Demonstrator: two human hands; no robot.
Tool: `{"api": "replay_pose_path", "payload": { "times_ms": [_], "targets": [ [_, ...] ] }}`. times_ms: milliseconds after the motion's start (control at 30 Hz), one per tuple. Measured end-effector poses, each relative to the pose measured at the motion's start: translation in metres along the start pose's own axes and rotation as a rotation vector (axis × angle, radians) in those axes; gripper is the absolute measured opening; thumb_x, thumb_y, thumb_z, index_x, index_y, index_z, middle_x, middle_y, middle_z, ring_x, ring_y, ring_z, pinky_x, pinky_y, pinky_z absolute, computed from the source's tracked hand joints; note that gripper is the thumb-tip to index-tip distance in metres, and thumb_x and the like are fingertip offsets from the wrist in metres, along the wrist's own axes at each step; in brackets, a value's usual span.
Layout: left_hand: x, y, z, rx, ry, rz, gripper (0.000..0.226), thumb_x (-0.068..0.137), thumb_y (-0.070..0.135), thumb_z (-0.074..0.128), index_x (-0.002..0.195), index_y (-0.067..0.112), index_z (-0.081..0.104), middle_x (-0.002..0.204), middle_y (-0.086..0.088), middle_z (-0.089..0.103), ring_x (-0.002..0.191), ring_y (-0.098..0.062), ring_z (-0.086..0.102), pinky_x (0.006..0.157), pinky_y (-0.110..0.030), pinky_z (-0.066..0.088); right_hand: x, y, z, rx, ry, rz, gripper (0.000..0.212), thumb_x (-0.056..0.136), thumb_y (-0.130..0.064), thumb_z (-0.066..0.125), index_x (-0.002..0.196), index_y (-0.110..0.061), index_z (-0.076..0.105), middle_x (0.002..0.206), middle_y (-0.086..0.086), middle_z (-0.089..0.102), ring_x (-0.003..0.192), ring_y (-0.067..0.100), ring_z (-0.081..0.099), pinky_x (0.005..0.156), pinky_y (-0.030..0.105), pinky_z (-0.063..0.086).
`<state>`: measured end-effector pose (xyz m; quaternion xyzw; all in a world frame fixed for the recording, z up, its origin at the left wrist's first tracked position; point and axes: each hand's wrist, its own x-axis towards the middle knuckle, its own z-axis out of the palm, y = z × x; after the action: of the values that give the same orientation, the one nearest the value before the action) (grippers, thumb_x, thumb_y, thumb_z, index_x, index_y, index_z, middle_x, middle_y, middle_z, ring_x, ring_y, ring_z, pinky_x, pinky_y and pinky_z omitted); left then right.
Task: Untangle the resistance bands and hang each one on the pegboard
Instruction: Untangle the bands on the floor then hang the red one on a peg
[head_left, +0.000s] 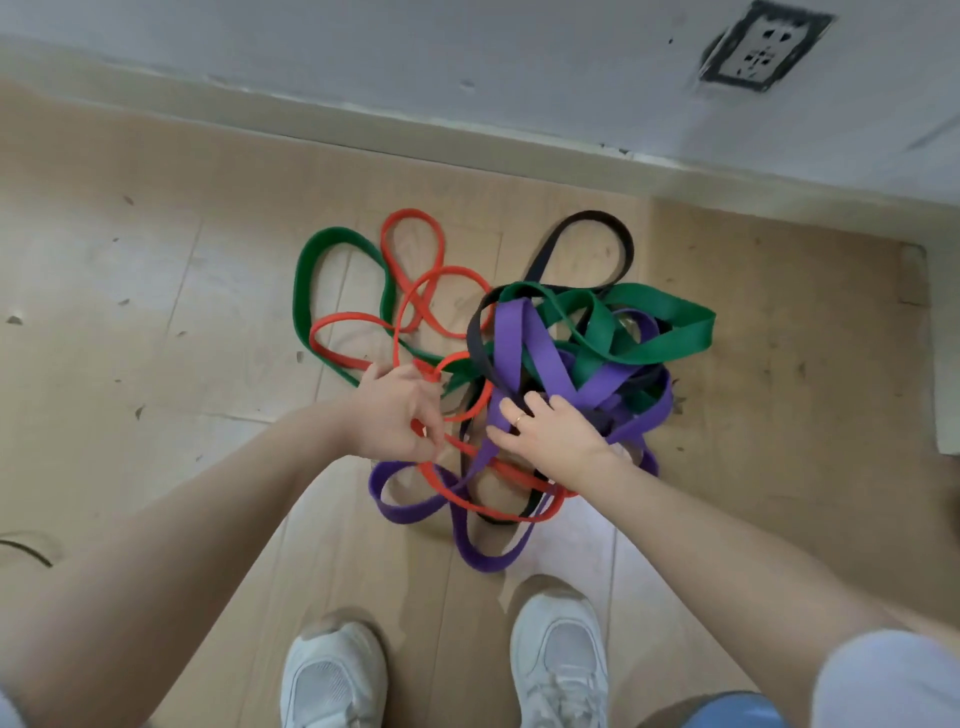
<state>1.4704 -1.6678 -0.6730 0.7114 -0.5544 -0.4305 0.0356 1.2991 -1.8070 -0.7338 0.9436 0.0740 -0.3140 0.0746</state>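
A tangled heap of resistance bands lies on the wooden floor below me. A thin red band (415, 244) loops out to the upper left, beside a green band (306, 280). A wide green band (670, 322), a purple band (524, 343) and a black band (608, 228) are knotted together on the right. My left hand (397, 413) is closed around a strand of the red band at the heap's left side. My right hand (550, 431) rests on the purple band with its fingers spread over it. No pegboard is in view.
My two white shoes (558, 660) stand just below the heap. A white wall with a skirting board runs across the top, with a wall socket (763, 47) at the upper right. A white object's edge shows at the far right (948, 364).
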Motion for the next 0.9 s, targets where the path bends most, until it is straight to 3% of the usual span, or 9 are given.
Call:
{"api": "replay_pose_path", "payload": {
  "times_ms": [133, 233, 367, 433, 500, 567, 700, 833, 900],
  "targets": [
    [-0.006, -0.003, 0.011, -0.081, 0.023, 0.029, 0.022, 0.058, 0.042, 0.046, 0.062, 0.032, 0.066, 0.078, 0.022, 0.048, 0.097, -0.006, 0.031, 0.091, -0.029, 0.014, 0.014, 0.006, -0.015, 0.165, 0.096, 0.148, 0.031, 0.094, -0.004, 0.04, 0.124, -0.008, 0.044, 0.134, 0.014, 0.037, 0.111, 0.033, 0.045, 0.066, 0.037, 0.037],
    [-0.008, -0.009, 0.01, -0.033, 0.138, 0.086, 0.037, 0.055, 0.051, 0.035, 0.07, 0.036, 0.066, 0.076, 0.019, 0.048, 0.095, -0.006, 0.031, 0.088, -0.028, 0.015, 0.013, 0.035, -0.032, 0.346, 0.4, 0.489, 0.014, 0.089, -0.015, 0.058, 0.101, -0.008, 0.056, 0.101, 0.011, 0.053, 0.084, 0.031, 0.059, 0.052, 0.033, 0.043],
    [-0.006, -0.013, 0.008, 0.264, 0.363, 0.146, 0.015, 0.054, 0.019, 0.049, 0.05, 0.022, 0.062, 0.067, 0.006, 0.054, 0.082, -0.024, 0.051, 0.082, -0.041, 0.03, -0.014, 0.075, -0.045, 0.608, 0.496, 0.779, 0.026, 0.098, -0.027, 0.039, 0.109, -0.011, 0.056, 0.103, 0.01, 0.057, 0.089, 0.035, 0.059, 0.063, 0.037, 0.041],
    [-0.003, -0.017, 0.009, 0.438, 0.312, 0.014, 0.02, 0.065, 0.015, 0.052, 0.068, 0.026, 0.068, 0.081, 0.002, 0.059, 0.089, -0.033, 0.056, 0.083, -0.048, 0.038, -0.026, 0.081, -0.047, 0.617, 0.56, 0.791, 0.027, 0.097, -0.027, 0.04, 0.108, -0.012, 0.059, 0.101, 0.007, 0.059, 0.09, 0.031, 0.059, 0.064, 0.035, 0.041],
    [0.003, -0.02, 0.015, 0.448, 0.085, -0.31, 0.037, 0.086, 0.016, 0.045, 0.116, 0.029, 0.06, 0.123, -0.001, 0.051, 0.121, -0.032, 0.041, 0.099, -0.043, 0.031, -0.036, 0.074, -0.044, 0.661, 0.61, 0.745, 0.025, 0.096, -0.028, 0.045, 0.107, -0.013, 0.062, 0.102, 0.005, 0.059, 0.09, 0.026, 0.059, 0.068, 0.036, 0.047],
    [0.01, -0.02, 0.022, 0.28, 0.087, -0.415, 0.044, 0.091, 0.017, 0.042, 0.135, 0.023, 0.044, 0.139, -0.003, 0.041, 0.128, -0.029, 0.037, 0.102, -0.038, 0.035, -0.04, 0.059, -0.036, 0.721, 0.656, 0.701, 0.021, 0.093, -0.028, 0.054, 0.103, -0.011, 0.063, 0.1, 0.004, 0.06, 0.087, 0.023, 0.059, 0.069, 0.036, 0.048],
    [0.022, -0.001, 0.031, -0.271, 0.431, -0.273, 0.046, 0.085, 0.033, 0.062, 0.123, 0.011, 0.049, 0.116, -0.004, 0.054, 0.107, -0.022, 0.052, 0.089, -0.036, 0.046, -0.036, 0.019, -0.024, 0.74, 0.674, 0.6, 0.018, 0.089, -0.026, 0.061, 0.085, -0.008, 0.058, 0.084, 0.006, 0.058, 0.072, 0.027, 0.058, 0.057, 0.032, 0.04],
    [0.023, 0.021, 0.03, -1.071, 0.409, -0.253, 0.052, 0.09, 0.025, 0.059, 0.137, 0.026, 0.036, 0.108, -0.002, 0.061, 0.095, -0.016, 0.06, 0.085, -0.028, 0.048, -0.03, 0.003, -0.023, 0.724, 0.827, 0.605, 0.016, 0.086, -0.024, 0.056, 0.081, -0.009, 0.058, 0.081, 0.006, 0.057, 0.065, 0.024, 0.057, 0.05, 0.028, 0.042],
    [0.022, 0.026, 0.022, -1.42, 0.398, -0.302, 0.041, 0.09, 0.045, 0.053, 0.129, 0.04, 0.041, 0.11, -0.001, 0.064, 0.099, -0.018, 0.062, 0.087, -0.03, 0.049, -0.028, -0.001, -0.02, 0.613, 0.858, 0.559, 0.021, 0.084, -0.024, 0.048, 0.084, -0.009, 0.063, 0.087, 0.006, 0.061, 0.068, 0.025, 0.06, 0.053, 0.03, 0.051]
  ]
}}
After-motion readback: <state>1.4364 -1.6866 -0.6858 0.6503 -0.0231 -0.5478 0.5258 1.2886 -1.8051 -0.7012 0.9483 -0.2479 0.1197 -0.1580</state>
